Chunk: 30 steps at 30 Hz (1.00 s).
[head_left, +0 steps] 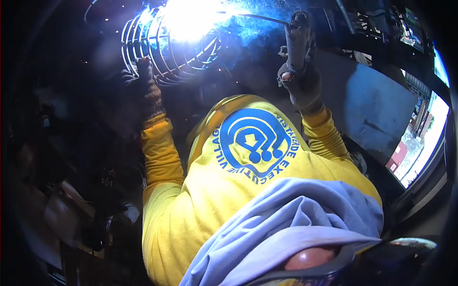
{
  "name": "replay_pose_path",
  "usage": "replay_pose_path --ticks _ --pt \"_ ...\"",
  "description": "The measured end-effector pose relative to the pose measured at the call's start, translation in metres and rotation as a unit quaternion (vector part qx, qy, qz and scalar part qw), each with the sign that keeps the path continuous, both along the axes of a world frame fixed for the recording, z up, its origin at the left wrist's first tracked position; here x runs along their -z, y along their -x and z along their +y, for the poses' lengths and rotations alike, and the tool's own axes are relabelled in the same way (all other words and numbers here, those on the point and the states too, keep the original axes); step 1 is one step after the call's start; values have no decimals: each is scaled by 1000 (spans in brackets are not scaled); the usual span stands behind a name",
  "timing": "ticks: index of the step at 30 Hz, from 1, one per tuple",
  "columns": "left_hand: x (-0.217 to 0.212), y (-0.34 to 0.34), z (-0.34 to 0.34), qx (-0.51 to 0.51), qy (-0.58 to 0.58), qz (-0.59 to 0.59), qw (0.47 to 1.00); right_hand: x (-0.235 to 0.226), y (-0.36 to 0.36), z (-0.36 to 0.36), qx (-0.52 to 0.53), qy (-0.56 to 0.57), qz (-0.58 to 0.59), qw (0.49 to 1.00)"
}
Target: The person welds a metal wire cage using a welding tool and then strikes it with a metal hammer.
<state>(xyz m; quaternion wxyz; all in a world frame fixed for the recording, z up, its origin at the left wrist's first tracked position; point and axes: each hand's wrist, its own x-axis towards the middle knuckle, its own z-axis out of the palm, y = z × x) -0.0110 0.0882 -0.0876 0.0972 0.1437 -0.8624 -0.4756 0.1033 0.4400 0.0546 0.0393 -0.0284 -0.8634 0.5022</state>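
Note:
A round cage of bent metal rods (pixel 157 57) is at the upper left, lit by a white-blue welding arc (pixel 191 19). My left hand (pixel 149 88), in a knitted glove, grips the near left side of the cage, its fingers partly hidden in shadow. Over to the right, my gloved right hand (pixel 305 86) is wrapped around a welding electrode holder (pixel 297 45), with a bare thumb tip showing. From the holder's top a thin welding rod (pixel 262 17) runs left into the glare. The brightness hides where rod and cage meet.
Bluish smoke (pixel 248 35) and small sparks spread around the arc. A pale flat panel (pixel 374 107) stands to the right, beside a bright opening (pixel 422 140). Dark clutter (pixel 62 214) fills the lower left. Deep shadow covers much of the surroundings.

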Motion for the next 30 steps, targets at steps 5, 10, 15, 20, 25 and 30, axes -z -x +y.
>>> replay_pose_path --ticks 5,10,15,20,25,30 --pt "-16 -2 -2 9 33 -21 999 -1 -6 -7 -26 25 37 999" --pt "-17 -3 11 19 40 -46 998 10 -17 -2 -11 83 -23 996" --pt "-15 -12 1 36 128 -29 991 22 -22 7 13 -56 38 998" --pt "19 -14 -23 106 336 120 928 13 -20 6 -5 -96 58 994" --pt "47 -7 -32 134 397 218 881 10 -14 1 -6 -69 67 995" --pt "46 -7 -39 135 431 242 859 -1 -5 -6 -13 -94 68 993"
